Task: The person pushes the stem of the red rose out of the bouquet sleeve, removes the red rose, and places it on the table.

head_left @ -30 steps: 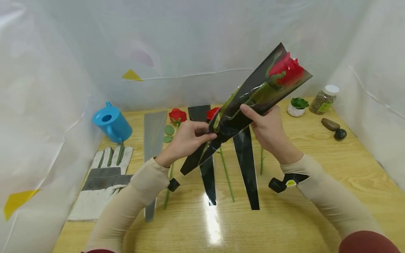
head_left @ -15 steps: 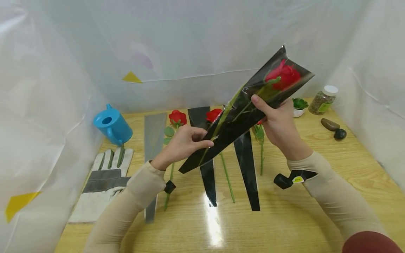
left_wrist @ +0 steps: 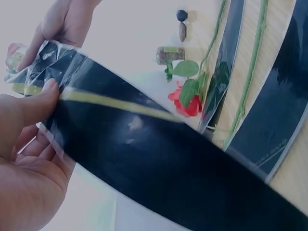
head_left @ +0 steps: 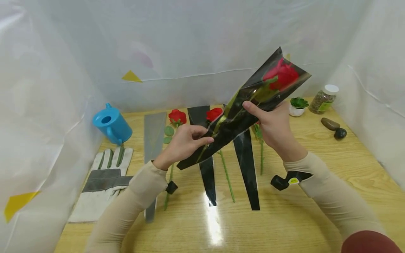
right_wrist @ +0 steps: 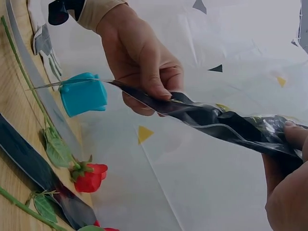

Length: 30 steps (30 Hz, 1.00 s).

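Note:
Above the table, a black, partly clear flower sleeve [head_left: 235,123] is held aslant, its wide mouth up and to the right. Inside it is a red rose [head_left: 282,75], its head near the mouth. My left hand [head_left: 185,143] pinches the narrower lower part between thumb and fingers; the left wrist view shows the thumb [left_wrist: 43,101] pressing on the film. Higher up, just below the bloom, my right hand [head_left: 276,128] grips the sleeve with its thumb in front and its fingers behind. The film looks wrinkled between the hands [right_wrist: 226,125].
Under the hands lie red roses [head_left: 178,117], black sleeves [head_left: 248,168] and a grey sleeve [head_left: 153,140]. At left are a blue watering can [head_left: 113,124] and a work glove [head_left: 102,182]. At right stand a potted succulent [head_left: 297,106], a jar [head_left: 324,99] and stones [head_left: 330,124].
The bloom sits slightly lower in the sleeve. My right hand shifted right, then partly back left; the left hand drifted slightly left and down. Both kept hold.

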Motion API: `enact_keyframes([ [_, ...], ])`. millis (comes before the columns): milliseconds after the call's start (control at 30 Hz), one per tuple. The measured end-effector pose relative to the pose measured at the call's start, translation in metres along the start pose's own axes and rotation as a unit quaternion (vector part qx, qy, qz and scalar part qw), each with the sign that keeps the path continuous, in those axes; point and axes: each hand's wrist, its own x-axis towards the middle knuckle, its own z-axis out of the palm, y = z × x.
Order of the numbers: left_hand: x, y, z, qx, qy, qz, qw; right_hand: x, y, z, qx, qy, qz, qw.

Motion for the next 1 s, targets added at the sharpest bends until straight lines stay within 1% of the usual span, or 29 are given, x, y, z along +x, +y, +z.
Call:
enact_keyframes([
  [133, 0.001, 0.000, 0.003, -0.013, 0.020, -0.009, 0.9997, -0.002, 0.004, 0.003, -0.030, 0.006, -0.001, 1.000],
  [233, 0.002, 0.002, 0.004, -0.021, 0.029, -0.017, 0.9992, -0.004, 0.007, 0.004, -0.047, 0.015, 0.008, 0.999],
  [300, 0.004, 0.004, 0.005, -0.026, 0.033, -0.018, 0.9990, -0.006, 0.011, 0.004, -0.051, 0.017, 0.017, 0.998],
  [467, 0.008, 0.008, 0.007, -0.025, 0.039, -0.014, 0.9988, -0.009, 0.019, 0.006, -0.040, 0.012, 0.029, 0.999],
  [733, 0.009, 0.008, 0.011, -0.023, 0.060, -0.015, 0.9978, -0.013, 0.025, 0.009, -0.064, -0.006, 0.034, 0.997],
  [867, 0.008, 0.008, 0.012, -0.030, 0.053, -0.015, 0.9980, -0.012, 0.023, 0.009, -0.061, 0.002, 0.026, 0.998],
  [1000, 0.006, 0.007, 0.011, -0.031, 0.041, -0.018, 0.9985, -0.008, 0.017, 0.007, -0.044, 0.008, 0.035, 0.998],
])
